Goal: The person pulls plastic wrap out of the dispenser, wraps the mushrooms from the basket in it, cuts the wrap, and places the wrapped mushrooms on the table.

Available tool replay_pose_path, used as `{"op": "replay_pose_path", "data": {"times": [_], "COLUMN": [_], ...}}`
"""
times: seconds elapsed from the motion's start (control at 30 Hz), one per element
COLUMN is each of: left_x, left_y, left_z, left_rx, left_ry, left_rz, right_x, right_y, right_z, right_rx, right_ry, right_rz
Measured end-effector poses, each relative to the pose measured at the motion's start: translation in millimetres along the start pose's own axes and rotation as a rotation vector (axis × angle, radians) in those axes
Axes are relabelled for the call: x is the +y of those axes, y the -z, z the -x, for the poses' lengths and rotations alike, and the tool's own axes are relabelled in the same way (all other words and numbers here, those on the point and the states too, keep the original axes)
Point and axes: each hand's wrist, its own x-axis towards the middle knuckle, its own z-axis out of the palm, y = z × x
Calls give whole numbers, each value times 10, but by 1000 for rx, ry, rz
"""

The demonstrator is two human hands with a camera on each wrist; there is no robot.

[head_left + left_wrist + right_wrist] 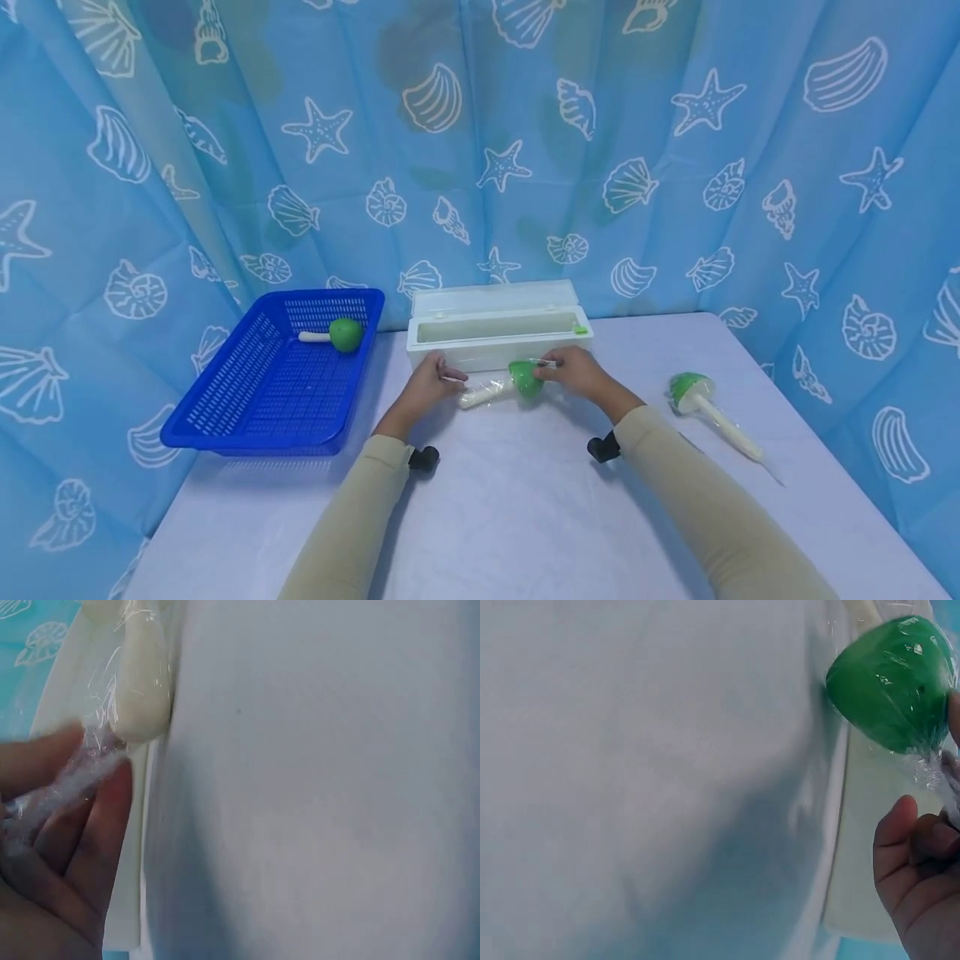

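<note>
A maraca with a green head (527,379) and a white handle (142,690) is wrapped in clear plastic film and held just in front of a white film dispenser box (502,357). My left hand (429,390) grips the gathered film (67,784) beyond the handle's end, the film running between thumb and fingers. At the head end, my right hand (581,372) pinches the twisted film (930,769) close to the green head. The box's lid (498,296) stands raised, and a small green piece (580,330) sits on its right end.
To the left, a blue plastic basket (258,442) contains an unwrapped maraca (346,335). Another film-wrapped maraca (693,393) lies on the right of the white table (517,517). Behind the table hangs a blue shell-print curtain (465,167).
</note>
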Motion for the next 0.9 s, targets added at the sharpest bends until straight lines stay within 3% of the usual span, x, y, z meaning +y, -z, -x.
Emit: {"op": "replay_pose_path", "data": {"times": [0.1,0.23,0.37,0.5,0.6,0.7,0.8,0.9], "left_x": [0,19,9,62,164,257,332,389], "left_y": [0,10,-8,-61,-151,-289,-432,-528], "left_z": [-12,7,-4,-14,16,75,142,186], "left_rx": [50,39,-1,-18,-103,-267,-404,-459], "left_ry": [6,-31,-181,-285,-284,-271,-262,-256], "left_rz": [-47,-126,-282,-400,-481,-607,-793,-951], "right_x": [-11,-74,-160,-278,-348,-388,-423,-445], "right_y": [-13,-65,-137,-181,-196,-199,-198,-209], "right_z": [-36,-54,-94,-135,-145,-141,-128,-115], "right_rx": [10,85,178,227,244,241,229,235], "right_ry": [-44,-97,-71,22,41,19,40,111], "right_rz": [-63,-68,61,300,455,535,624,740]}}
